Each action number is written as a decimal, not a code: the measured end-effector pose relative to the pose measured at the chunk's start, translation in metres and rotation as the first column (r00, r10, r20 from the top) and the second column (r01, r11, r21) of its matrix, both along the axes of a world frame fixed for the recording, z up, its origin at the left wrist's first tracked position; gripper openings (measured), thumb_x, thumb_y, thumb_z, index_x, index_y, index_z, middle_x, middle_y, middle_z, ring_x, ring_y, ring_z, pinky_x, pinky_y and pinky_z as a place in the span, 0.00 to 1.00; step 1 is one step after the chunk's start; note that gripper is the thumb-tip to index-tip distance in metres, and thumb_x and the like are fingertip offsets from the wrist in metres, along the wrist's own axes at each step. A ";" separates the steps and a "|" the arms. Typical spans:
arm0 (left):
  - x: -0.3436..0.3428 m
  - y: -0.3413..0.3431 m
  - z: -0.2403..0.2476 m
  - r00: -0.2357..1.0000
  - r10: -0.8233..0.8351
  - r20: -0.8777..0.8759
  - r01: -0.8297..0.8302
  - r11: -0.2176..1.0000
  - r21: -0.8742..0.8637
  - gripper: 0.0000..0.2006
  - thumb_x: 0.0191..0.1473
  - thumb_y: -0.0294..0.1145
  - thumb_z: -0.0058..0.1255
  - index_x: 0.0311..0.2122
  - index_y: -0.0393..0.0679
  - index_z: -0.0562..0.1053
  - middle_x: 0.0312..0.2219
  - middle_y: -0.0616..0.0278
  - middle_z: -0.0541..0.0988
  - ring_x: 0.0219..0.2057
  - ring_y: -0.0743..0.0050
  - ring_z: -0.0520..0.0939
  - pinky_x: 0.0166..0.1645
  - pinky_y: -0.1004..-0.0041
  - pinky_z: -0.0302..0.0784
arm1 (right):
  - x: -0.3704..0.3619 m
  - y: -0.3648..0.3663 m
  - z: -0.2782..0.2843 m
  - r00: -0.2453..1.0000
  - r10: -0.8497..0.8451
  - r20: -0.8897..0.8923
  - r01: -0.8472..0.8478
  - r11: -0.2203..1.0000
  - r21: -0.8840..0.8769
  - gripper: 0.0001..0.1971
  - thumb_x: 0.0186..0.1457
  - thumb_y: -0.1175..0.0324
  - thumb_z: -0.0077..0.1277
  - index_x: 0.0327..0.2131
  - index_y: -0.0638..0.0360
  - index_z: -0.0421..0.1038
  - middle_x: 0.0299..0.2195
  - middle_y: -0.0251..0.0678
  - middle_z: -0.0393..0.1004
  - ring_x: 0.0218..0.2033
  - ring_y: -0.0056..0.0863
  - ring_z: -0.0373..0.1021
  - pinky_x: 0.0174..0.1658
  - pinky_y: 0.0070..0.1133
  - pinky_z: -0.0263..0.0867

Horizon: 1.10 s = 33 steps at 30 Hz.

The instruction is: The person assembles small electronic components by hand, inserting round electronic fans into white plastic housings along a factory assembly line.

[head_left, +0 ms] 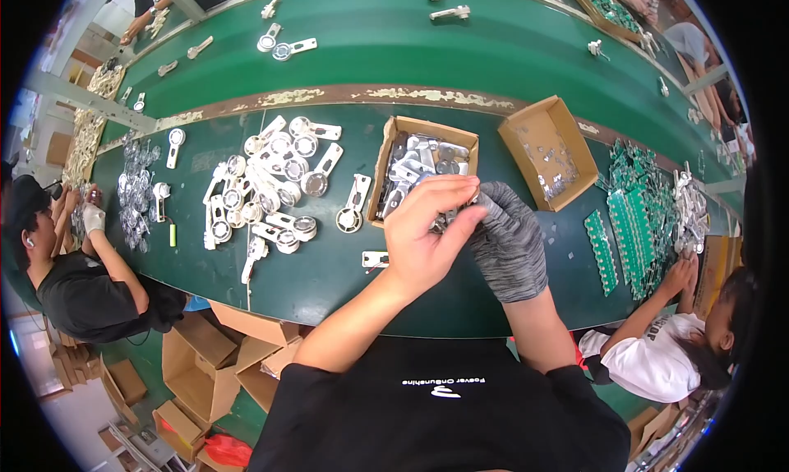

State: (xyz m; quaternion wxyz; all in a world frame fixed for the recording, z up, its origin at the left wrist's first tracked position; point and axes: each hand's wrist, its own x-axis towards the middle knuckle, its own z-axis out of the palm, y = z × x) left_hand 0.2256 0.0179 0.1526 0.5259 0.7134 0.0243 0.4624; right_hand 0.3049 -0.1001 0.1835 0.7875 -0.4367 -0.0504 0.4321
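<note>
My bare left hand (426, 235) and my right hand (508, 230), in a grey knitted glove, meet in front of my chest. Both are closed, fingertips pressed together around something small that they mostly hide. Just beyond them stands a cardboard box (474, 139) of grey and dark plastic parts; my left hand overlaps its near corner. By my left wrist lies a white part with thin wires (374, 259). Farther left is one white handle-shaped part with a round head (355, 202), beside a heap of similar white parts (265, 194).
A second cardboard box (511, 135) holds small clear pieces. Green circuit boards (631, 225) are piled at right; shiny round parts (136, 188) lie at left. A green conveyor belt (362, 49) carries scattered white parts beyond the bench. Co-workers sit on both sides; open cartons (193, 365) stand lower left.
</note>
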 end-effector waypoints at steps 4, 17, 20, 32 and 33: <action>0.007 -0.001 -0.008 0.998 -0.051 -0.038 0.037 0.949 -0.312 0.10 0.54 0.19 0.63 0.41 0.32 0.78 0.38 0.51 0.84 0.42 0.65 0.85 0.47 0.70 0.80 | -0.001 0.011 -0.006 0.996 -0.057 0.062 0.062 0.995 -0.083 0.10 0.64 0.66 0.57 0.43 0.62 0.73 0.33 0.33 0.76 0.33 0.21 0.73 0.35 0.19 0.71; -0.021 0.089 0.018 1.000 -0.019 0.014 0.023 0.656 -0.755 0.07 0.66 0.27 0.52 0.46 0.37 0.74 0.32 0.57 0.81 0.31 0.71 0.85 0.36 0.73 0.84 | 0.178 0.119 0.063 0.618 0.362 0.698 0.163 0.810 -0.564 0.24 0.64 0.57 0.55 0.54 0.67 0.69 0.34 0.38 0.78 0.23 0.21 0.73 0.24 0.19 0.70; -0.026 0.090 0.012 0.995 -0.014 -0.099 -0.068 0.626 -0.777 0.07 0.66 0.26 0.50 0.46 0.38 0.73 0.34 0.55 0.83 0.29 0.70 0.85 0.32 0.75 0.82 | 0.307 0.187 0.017 0.698 0.316 0.643 0.309 0.677 -0.668 0.27 0.65 0.57 0.54 0.63 0.55 0.63 0.44 0.41 0.77 0.27 0.25 0.74 0.29 0.22 0.75; -0.018 0.100 0.002 0.991 -0.095 -0.095 -0.021 0.589 -0.808 0.07 0.68 0.25 0.47 0.47 0.36 0.71 0.39 0.51 0.84 0.34 0.72 0.86 0.36 0.77 0.82 | 0.294 0.226 -0.007 0.537 0.491 0.686 -0.027 0.823 -0.568 0.16 0.58 0.70 0.63 0.47 0.65 0.72 0.36 0.35 0.78 0.30 0.21 0.74 0.29 0.18 0.77; -0.017 0.100 0.002 0.992 -0.089 -0.095 -0.025 0.586 -0.810 0.07 0.68 0.25 0.47 0.47 0.36 0.71 0.39 0.51 0.84 0.34 0.72 0.86 0.36 0.76 0.82 | 0.274 0.218 0.006 0.437 0.534 0.724 -0.051 0.818 -0.573 0.17 0.58 0.68 0.63 0.47 0.65 0.72 0.36 0.35 0.77 0.31 0.20 0.73 0.31 0.18 0.76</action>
